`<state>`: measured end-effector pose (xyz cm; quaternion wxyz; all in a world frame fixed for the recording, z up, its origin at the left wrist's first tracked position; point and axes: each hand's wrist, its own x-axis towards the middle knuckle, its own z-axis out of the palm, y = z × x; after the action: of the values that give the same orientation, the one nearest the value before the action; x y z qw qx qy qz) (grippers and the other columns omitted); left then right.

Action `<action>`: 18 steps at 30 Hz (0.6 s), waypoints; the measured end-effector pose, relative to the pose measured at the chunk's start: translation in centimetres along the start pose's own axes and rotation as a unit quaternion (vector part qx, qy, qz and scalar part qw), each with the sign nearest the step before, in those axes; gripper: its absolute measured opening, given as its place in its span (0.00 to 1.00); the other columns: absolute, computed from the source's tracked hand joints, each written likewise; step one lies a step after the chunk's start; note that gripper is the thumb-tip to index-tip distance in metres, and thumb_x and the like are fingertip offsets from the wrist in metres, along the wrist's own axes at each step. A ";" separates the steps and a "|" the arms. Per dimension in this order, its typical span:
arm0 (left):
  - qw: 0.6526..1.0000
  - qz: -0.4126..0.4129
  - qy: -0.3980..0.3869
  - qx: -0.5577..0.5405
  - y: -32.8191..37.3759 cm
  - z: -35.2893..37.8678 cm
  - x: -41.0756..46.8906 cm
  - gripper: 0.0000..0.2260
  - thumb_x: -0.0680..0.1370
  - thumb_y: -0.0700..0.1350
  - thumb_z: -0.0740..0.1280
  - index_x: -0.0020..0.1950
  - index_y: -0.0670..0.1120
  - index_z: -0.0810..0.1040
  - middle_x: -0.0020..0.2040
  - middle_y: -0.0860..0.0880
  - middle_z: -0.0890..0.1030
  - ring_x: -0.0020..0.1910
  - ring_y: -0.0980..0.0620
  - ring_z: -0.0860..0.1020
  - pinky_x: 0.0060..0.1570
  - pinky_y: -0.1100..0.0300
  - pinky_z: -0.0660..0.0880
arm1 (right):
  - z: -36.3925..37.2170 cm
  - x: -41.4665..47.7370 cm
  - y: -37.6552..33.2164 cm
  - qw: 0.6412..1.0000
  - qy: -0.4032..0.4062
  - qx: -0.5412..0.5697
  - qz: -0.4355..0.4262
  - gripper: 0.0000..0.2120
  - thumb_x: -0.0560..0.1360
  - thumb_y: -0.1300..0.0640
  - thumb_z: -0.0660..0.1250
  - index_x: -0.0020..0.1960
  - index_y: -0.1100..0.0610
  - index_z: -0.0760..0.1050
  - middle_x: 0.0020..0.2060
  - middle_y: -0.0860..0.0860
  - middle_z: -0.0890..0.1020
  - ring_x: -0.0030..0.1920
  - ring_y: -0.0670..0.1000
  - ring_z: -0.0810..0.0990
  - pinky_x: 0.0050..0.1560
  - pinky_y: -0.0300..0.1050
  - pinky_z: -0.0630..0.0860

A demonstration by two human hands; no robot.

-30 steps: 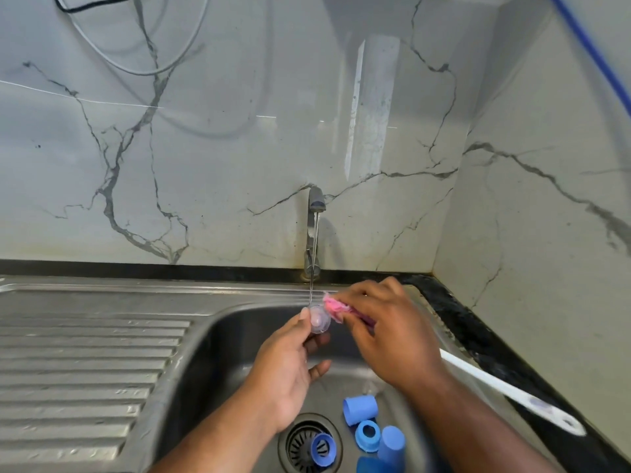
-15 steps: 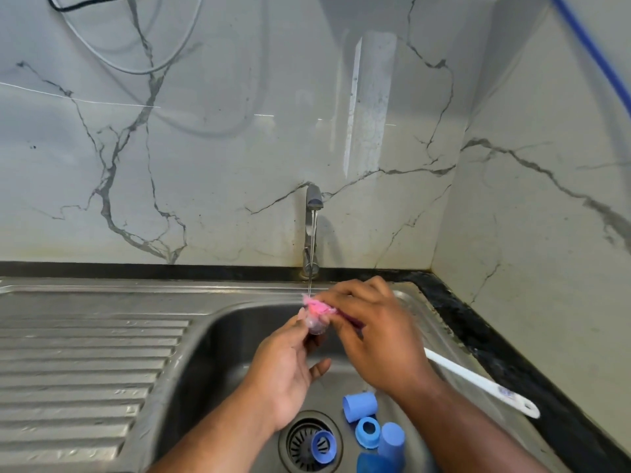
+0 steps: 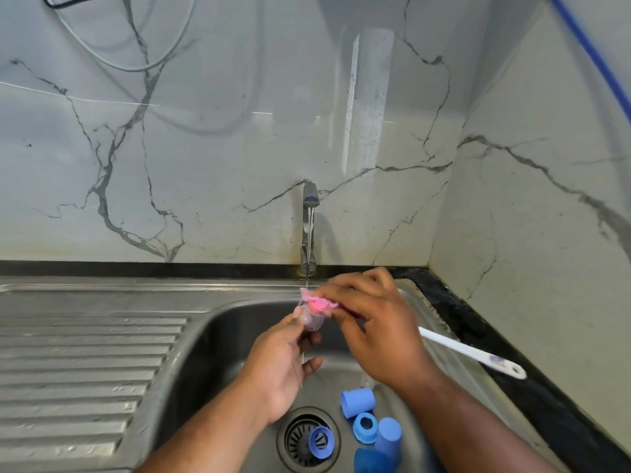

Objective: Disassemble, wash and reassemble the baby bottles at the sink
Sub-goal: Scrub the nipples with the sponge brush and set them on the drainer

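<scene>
Pale marble-veined wall (image 3: pixel 205 165) backs the tabletop, with a ribbed steel draining board (image 3: pixel 85 363) on your left. Over the stainless steel sink basin (image 3: pixel 211 353), your left hand (image 3: pixel 280 367) has a narrow grip on a small clear silicone teat (image 3: pixel 311 320). It holds the teat under the thin stream from the chrome tap (image 3: pixel 309 227).

A pink brush head (image 3: pixel 317 304) touches the teat from the right. Your right hand (image 3: pixel 379 332) curls its grip round the brush just behind that head. The long white plastic handle (image 3: pixel 471 353) runs away rightward, out over the basin's rim. The brush's long axis therefore lies across the teat, and I judge the coming scrub depends on steering the head into the teat's mouth, which you cannot see here.

Down in the basin, a blue plastic ring (image 3: pixel 321 442) rests on the round drain strainer (image 3: pixel 297 438). Next come a blue cap on its side (image 3: pixel 358 402), a second blue ring (image 3: pixel 364 427) and another blue cap (image 3: pixel 389 435), close together.
</scene>
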<state>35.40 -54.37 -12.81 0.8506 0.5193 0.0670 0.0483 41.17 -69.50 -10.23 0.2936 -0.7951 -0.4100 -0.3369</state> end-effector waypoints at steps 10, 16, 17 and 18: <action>0.996 -0.021 0.015 -0.080 0.6 -0.3 0.2 0.09 0.76 0.43 0.65 0.53 0.45 0.82 0.44 0.47 0.83 0.46 0.50 0.76 0.45 0.53 0.72 | 0.8 -0.2 -0.7 0.999 -0.013 -0.001 -0.044 0.19 0.75 0.60 0.73 0.60 0.42 0.82 0.57 0.36 0.80 0.54 0.46 0.71 0.40 0.42 0.75; 0.994 -0.025 0.037 -0.100 0.6 -0.5 0.4 0.14 0.81 0.45 0.64 0.64 0.42 0.79 0.51 0.44 0.79 0.49 0.48 0.75 0.46 0.53 0.72 | 0.5 -0.2 1.1 0.997 -0.004 -0.070 0.029 0.19 0.74 0.60 0.75 0.59 0.40 0.82 0.54 0.35 0.80 0.52 0.42 0.68 0.39 0.36 0.71; 0.994 -0.025 0.036 -0.101 0.6 -0.5 0.4 0.14 0.81 0.45 0.63 0.64 0.42 0.79 0.51 0.45 0.79 0.50 0.48 0.75 0.46 0.53 0.72 | 0.3 -0.1 0.9 0.998 0.014 -0.050 0.033 0.19 0.74 0.60 0.74 0.60 0.41 0.82 0.54 0.36 0.80 0.52 0.42 0.69 0.40 0.36 0.71; 0.994 -0.025 0.030 -0.098 0.5 -0.4 0.4 0.13 0.80 0.45 0.64 0.61 0.43 0.80 0.51 0.45 0.79 0.50 0.48 0.75 0.46 0.53 0.72 | 0.1 0.0 0.5 0.999 0.030 -0.022 0.028 0.18 0.75 0.59 0.73 0.60 0.41 0.82 0.55 0.36 0.80 0.52 0.43 0.70 0.42 0.38 0.73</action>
<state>35.71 -53.72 -12.53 0.8960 0.4296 0.1009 0.0490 41.61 -69.65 -10.39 0.2978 -0.8021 -0.3707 -0.3612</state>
